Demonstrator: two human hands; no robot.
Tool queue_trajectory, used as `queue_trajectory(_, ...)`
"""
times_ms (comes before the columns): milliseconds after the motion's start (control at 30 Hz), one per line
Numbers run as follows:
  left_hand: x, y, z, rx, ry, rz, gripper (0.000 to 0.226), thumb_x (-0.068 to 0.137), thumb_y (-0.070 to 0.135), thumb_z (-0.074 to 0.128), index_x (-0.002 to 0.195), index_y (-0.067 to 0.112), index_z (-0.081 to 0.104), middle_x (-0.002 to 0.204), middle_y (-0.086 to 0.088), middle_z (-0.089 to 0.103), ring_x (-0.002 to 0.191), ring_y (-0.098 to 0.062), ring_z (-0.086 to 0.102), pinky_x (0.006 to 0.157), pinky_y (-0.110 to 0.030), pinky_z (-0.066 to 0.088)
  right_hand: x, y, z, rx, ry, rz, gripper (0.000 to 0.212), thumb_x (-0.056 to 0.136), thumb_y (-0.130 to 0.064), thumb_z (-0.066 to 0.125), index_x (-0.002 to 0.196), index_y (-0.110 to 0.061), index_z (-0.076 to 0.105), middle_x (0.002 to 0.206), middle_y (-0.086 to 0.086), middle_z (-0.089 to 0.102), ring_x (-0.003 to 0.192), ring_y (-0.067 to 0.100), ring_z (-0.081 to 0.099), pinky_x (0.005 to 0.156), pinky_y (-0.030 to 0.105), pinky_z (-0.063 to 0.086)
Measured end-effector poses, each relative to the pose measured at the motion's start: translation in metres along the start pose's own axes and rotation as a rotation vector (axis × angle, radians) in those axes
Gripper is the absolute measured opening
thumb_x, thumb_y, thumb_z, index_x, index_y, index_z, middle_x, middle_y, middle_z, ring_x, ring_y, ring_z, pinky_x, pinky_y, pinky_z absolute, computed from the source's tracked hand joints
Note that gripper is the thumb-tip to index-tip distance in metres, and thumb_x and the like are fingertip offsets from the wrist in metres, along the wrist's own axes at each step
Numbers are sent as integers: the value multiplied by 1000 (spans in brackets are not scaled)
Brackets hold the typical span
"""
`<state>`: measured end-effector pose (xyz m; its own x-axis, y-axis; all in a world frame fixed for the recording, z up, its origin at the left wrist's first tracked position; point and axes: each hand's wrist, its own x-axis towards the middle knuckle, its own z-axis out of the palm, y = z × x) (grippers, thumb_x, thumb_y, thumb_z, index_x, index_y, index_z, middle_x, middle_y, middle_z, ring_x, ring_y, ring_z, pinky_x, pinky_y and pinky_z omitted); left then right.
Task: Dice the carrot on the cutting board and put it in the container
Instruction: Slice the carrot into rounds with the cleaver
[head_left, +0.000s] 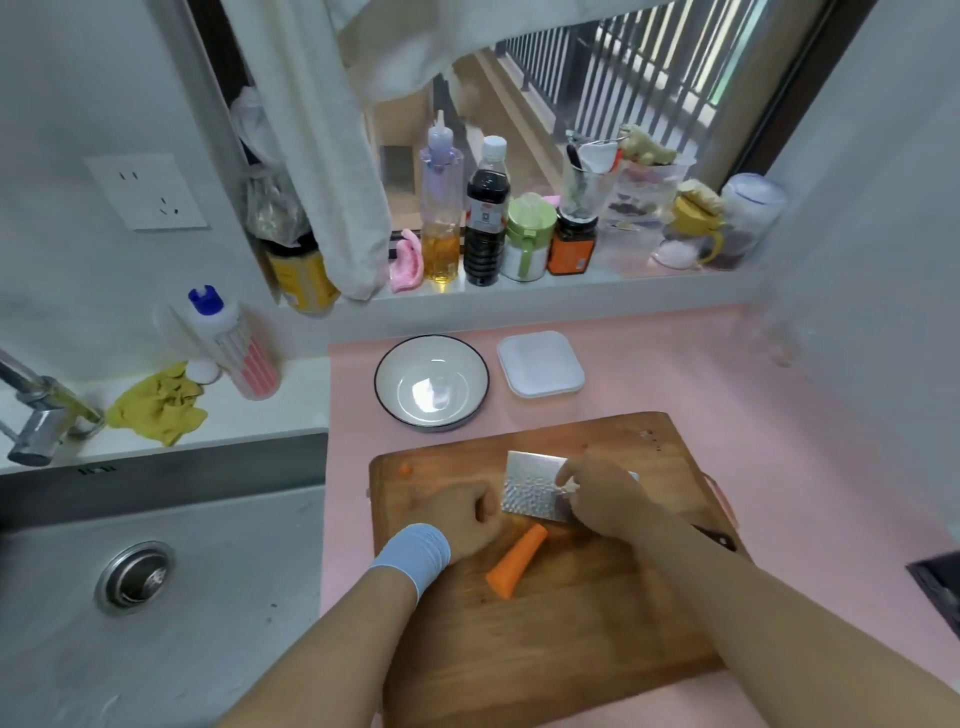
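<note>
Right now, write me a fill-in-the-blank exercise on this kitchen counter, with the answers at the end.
1. The right hand grips a ____ over the cutting board.
2. The carrot lies on a cutting board made of ____.
3. The round bowl behind the board holds ____.
4. The sink is on the person's ____ side.
Missing words: knife; wood; nothing; left.
</note>
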<state>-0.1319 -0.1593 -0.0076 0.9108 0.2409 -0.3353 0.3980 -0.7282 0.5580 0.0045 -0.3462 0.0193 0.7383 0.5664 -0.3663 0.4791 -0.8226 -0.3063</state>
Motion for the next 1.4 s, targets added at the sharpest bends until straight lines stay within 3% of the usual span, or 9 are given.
queue_trajectory(100, -7, 18, 12, 26, -110, 32, 49, 63, 69, 63, 87, 28, 51, 83, 14, 62, 76, -9, 57, 70, -28, 48, -23, 29, 0, -179, 27, 72, 46, 83, -31, 64, 128, -28, 54, 130, 6, 50, 113, 25, 52, 94, 35, 49)
queue_trajectory(200, -13, 31, 20, 119, -150, 65, 48, 62, 62, 70, 91, 32, 47, 83, 14, 58, 75, -9, 55, 66, -28, 46, -38, 53, 9, -280, 12, 110, 72, 84, -36, 63, 148, -30, 32, 140, 10, 41, 124, 26, 44, 102, 36, 45)
queue_trajectory(367, -17, 41, 30, -8, -72, 13, 32, 68, 38, 71, 90, 32, 49, 85, 13, 61, 77, -9, 59, 71, -27, 52, -48, 77, 15, -110, -63, 63, 64, 102, -30, 42, 160, -23, 17, 153, 21, 34, 136, 38, 40, 111, 44, 36)
queue_trajectory(467, -20, 47, 34, -93, 54, -7, 24, 71, 38, 70, 85, 29, 52, 84, 13, 62, 78, -8, 59, 72, -24, 50, -58, 81, 14, -164, -54, -32, 81, 95, -15, 50, 162, -20, 5, 151, 22, 30, 133, 35, 40, 108, 38, 38)
queue_trajectory(633, -20, 65, 49, -185, 231, -60, 40, 75, 63, 69, 76, 26, 54, 75, 13, 62, 72, -6, 58, 71, -22, 48, -72, 85, 5, -2, 8, -155, 62, 89, -14, 50, 149, -16, 36, 121, 12, 54, 105, 30, 57, 87, 38, 50)
queue_trajectory(800, -8, 76, 59, -168, 201, -21, 20, 78, 35, 73, 82, 29, 54, 88, 14, 61, 83, -10, 58, 77, -22, 46, -75, 74, -5, 156, 107, -85, 20, 92, -18, 45, 106, -24, 57, 85, -2, 56, 78, 22, 56, 65, 33, 45)
queue_trajectory(1000, -15, 67, 69, -23, 288, 123, 32, 75, 29, 67, 105, 25, 57, 103, 15, 47, 101, -7, 41, 90, -18, 35, -83, 69, -1, 187, 102, -31, 24, 102, -20, 44, 115, -21, 65, 83, -4, 64, 74, 17, 61, 62, 30, 48)
queue_trajectory(1233, -23, 53, 83, -144, 378, 91, 29, 76, 18, 73, 102, 22, 61, 102, 12, 52, 99, -9, 50, 91, -24, 43, -86, 57, -6, 255, 133, 10, 31, 103, -18, 39, 123, -20, 64, 83, -4, 65, 74, 13, 60, 63, 28, 47)
queue_trajectory(1400, -19, 55, 84, -156, 393, 71, 28, 76, 25, 75, 99, 24, 59, 99, 14, 50, 94, -5, 47, 85, -18, 40, -96, 38, -14, 236, 141, -28, 23, 104, -23, 40, 110, -23, 63, 75, -7, 60, 68, 12, 59, 57, 27, 44)
